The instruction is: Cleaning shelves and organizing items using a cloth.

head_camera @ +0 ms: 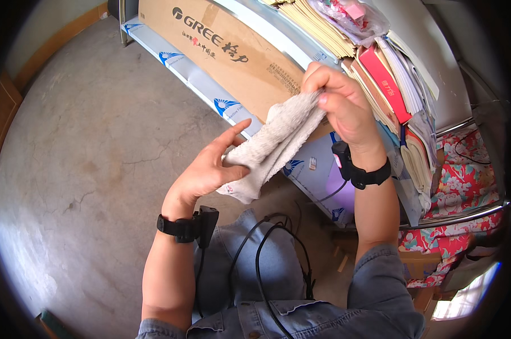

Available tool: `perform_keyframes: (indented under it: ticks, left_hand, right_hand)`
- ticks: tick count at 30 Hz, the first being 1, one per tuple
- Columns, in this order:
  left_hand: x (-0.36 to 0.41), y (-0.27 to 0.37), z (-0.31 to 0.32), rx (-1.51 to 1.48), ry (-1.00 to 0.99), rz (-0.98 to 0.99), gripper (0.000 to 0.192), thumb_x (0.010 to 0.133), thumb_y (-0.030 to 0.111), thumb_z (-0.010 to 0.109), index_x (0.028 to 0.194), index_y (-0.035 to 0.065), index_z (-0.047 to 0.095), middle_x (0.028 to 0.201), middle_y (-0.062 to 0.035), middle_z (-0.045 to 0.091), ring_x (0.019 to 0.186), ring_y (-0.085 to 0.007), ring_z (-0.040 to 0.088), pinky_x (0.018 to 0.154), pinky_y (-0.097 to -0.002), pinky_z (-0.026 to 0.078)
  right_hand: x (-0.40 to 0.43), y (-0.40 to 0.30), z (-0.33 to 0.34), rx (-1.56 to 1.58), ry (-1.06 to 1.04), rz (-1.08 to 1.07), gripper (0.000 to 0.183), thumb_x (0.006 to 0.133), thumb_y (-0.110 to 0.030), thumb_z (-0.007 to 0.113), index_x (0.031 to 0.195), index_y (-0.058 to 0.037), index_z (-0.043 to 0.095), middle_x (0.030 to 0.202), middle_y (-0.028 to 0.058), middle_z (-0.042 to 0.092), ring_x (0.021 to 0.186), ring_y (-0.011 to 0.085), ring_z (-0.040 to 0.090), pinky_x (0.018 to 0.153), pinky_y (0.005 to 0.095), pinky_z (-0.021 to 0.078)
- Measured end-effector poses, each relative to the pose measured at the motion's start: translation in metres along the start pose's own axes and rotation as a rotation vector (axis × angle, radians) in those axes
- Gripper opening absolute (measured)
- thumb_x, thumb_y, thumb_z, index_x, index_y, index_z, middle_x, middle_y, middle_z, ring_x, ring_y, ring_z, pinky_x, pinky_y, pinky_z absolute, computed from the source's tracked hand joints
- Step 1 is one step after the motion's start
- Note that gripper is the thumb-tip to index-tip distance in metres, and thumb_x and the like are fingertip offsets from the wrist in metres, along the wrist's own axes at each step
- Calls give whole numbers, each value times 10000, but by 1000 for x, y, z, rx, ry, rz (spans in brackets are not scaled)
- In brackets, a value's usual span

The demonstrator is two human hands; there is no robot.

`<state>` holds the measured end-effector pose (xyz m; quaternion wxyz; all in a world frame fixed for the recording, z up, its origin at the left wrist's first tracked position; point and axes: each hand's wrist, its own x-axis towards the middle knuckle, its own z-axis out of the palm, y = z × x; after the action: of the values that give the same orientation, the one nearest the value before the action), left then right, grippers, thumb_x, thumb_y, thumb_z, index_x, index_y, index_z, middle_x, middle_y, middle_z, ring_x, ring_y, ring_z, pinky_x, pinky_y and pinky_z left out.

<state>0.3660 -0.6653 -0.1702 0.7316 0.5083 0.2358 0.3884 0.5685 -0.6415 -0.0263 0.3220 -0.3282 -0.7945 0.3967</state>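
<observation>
A light grey terry cloth (276, 135) is stretched slantwise in the air between my two hands. My right hand (344, 106) pinches its upper end between thumb and fingers. At the lower end, my left hand (206, 167) has its thumb over the near face, with the other fingers partly hidden behind the fabric. The cloth hangs in lengthwise folds, and its lowest corner bears a small reddish mark. Each wrist wears a black strap with a small device on it.
Behind the cloth, a Gree cardboard box (238, 38) lies on a metal shelf (187, 78) covered in printed protective film. Stacked papers and a red folder (385, 82) stand at right, near a plastic bag (353, 17). Black cables (259, 250) cross my lap. Red floral fabric (463, 178) lies farther right.
</observation>
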Motion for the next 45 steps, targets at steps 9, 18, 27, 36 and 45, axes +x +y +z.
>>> perform_keyframes:
  ticks: [9,18,27,36,45]
  left_hand:
    - [18,-34,-6,263,251,32,293,827,116,534,1094,-6,554,1015,-126,610,870,-181,582,763,-284,457]
    - [6,0,12,-722,329,150,350,937,216,404,1211,3,448,1134,-143,555,1014,-263,567,864,-385,483]
    - [-16,-18,-7,-1081,80,230,535,920,435,348,1320,81,369,1310,-158,434,1200,-330,427,982,-514,368]
    - [13,-15,-11,-365,190,-139,367,821,106,472,1175,11,462,1066,-163,595,956,-263,586,856,-367,431]
    - [9,-33,-53,-294,386,-119,277,904,224,438,1118,78,535,952,-84,615,802,-182,590,746,-294,452]
  right_hand:
    - [-24,-10,-17,-159,153,-156,101,742,-1,456,801,-21,536,821,33,477,770,109,433,729,225,342]
    - [-63,67,37,241,121,138,722,730,27,519,1398,-85,269,1365,119,365,1256,218,356,1032,370,263]
    - [-41,122,87,538,13,267,794,726,-103,685,1390,-40,255,1394,103,344,1267,197,333,1059,321,226]
    - [-145,142,51,1313,687,309,448,859,-303,471,1153,34,498,1121,157,564,1005,224,569,856,379,490]
    - [-293,133,60,-653,996,794,414,729,-80,521,1123,42,484,1086,188,549,987,300,562,830,378,468]
